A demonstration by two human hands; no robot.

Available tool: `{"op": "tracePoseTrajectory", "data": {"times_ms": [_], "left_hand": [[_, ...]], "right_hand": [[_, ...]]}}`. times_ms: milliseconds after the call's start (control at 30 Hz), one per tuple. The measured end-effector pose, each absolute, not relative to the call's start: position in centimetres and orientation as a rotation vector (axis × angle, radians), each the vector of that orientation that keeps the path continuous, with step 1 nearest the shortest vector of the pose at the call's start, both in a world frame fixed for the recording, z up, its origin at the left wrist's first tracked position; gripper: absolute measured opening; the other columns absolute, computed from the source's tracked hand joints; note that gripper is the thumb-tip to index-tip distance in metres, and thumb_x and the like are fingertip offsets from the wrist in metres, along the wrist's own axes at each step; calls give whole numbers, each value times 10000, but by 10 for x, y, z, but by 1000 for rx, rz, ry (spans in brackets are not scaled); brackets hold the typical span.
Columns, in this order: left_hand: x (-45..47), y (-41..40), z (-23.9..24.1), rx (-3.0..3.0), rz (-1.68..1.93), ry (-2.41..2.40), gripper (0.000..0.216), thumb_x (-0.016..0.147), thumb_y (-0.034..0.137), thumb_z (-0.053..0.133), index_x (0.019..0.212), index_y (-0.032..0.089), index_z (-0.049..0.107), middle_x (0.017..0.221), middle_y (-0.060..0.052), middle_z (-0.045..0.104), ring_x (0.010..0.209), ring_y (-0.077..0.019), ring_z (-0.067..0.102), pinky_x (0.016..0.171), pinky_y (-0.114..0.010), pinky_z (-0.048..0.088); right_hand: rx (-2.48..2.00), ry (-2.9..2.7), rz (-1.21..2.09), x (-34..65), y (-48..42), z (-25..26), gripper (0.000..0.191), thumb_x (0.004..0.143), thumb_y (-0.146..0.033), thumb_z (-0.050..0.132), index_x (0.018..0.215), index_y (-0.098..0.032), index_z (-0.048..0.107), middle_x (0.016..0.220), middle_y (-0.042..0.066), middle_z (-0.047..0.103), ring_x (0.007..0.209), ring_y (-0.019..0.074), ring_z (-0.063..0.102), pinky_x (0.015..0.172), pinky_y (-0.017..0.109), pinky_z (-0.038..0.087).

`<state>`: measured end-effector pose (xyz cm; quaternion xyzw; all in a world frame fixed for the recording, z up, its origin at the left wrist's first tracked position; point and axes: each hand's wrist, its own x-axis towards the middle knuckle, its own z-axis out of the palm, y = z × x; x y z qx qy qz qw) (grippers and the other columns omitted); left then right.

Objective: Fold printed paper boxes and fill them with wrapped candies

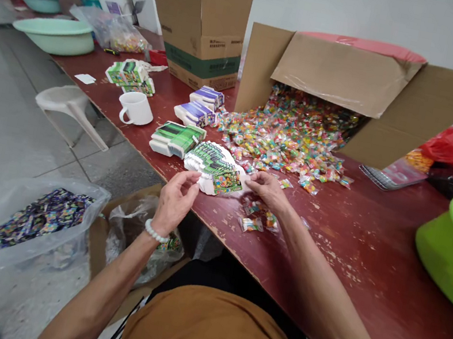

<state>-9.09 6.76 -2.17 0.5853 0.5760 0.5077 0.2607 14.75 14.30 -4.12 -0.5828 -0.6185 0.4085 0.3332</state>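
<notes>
1. On the floor to the person's left lies a clear plastic bag (pixel 43 216) holding dark wrapped packets.
2. The left hand (pixel 174 201) has its grip all but closed: thumb and fingertips pinch the left edge of a printed card (pixel 224 182).
3. The right hand (pixel 264 188) has its grip closed on the card's right end. The card is held flat between both hands, just over the near edge of the red counter (pixel 360 257).
4. A few loose sweets (pixel 257 219) lie on the counter beside the right wrist. A green basin (pixel 443 254) stands well off to the right.
5. Just behind the card, a fan of green cards (pixel 210 160) touches it, and a white mug (pixel 136 108) stands farther left.
6. Farthest back is a heap of wrapped sweets (pixel 289 134), spilling from a tipped carton (pixel 340 72).
</notes>
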Motion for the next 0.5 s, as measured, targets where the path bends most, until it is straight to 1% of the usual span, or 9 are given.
{"op": "tracePoseTrajectory", "data": {"times_ms": [100, 167, 267, 333, 367, 433, 500], "left_hand": [[-84, 68, -9, 1546, 1340, 1478, 332, 801, 348, 641, 1087, 185, 684, 1037, -80, 694, 960, -221, 620, 880, -326, 461], [-78, 64, 1, 1369, 1196, 1274, 331, 793, 387, 661, 1053, 187, 705, 1017, -76, 714, 953, -235, 632, 858, -330, 473], [-65, 52, 9, 1076, 737, 823, 376, 805, 457, 643, 1018, 156, 715, 954, -115, 731, 861, -262, 672, 812, -380, 499], [-53, 41, 8, 916, 464, 567, 437, 780, 458, 677, 1078, 139, 681, 937, -142, 727, 814, -279, 697, 795, -415, 509], [-47, 36, 6, 851, 386, 475, 474, 760, 451, 703, 1114, 139, 658, 931, -144, 723, 801, -283, 706, 783, -418, 513], [-38, 27, 1, 771, 360, 375, 535, 707, 436, 763, 1133, 139, 634, 891, -124, 716, 774, -279, 714, 748, -395, 522], [-33, 20, -2, 757, 401, 345, 557, 670, 444, 797, 1102, 130, 642, 857, -108, 709, 760, -273, 712, 728, -375, 525]], "right_hand": [[-1296, -1625, 1190, 159, 124, -20, 240, 761, -407, 649, 784, -202, 528, 740, -30, 578, 661, 121, 547, 625, 249, 453], [-1101, -1626, 1301, 164, 110, -3, 238, 762, -390, 683, 785, -195, 548, 739, -36, 567, 671, 108, 529, 637, 234, 438], [-903, -1645, 1466, 167, 90, 19, 211, 798, -365, 691, 808, -192, 570, 744, -35, 567, 652, 97, 512, 597, 215, 411], [-852, -1669, 1536, 165, 80, 30, 206, 815, -372, 685, 820, -196, 577, 741, -35, 572, 623, 93, 502, 555, 208, 396], [-841, -1676, 1555, 164, 76, 34, 210, 819, -381, 683, 826, -197, 581, 732, -37, 571, 605, 91, 495, 538, 207, 390], [-833, -1677, 1558, 162, 69, 39, 219, 825, -396, 679, 839, -195, 592, 713, -39, 565, 582, 87, 484, 516, 203, 385], [-835, -1652, 1528, 160, 63, 40, 227, 829, -402, 677, 866, -191, 602, 735, -30, 578, 601, 88, 498, 522, 201, 398]]}}
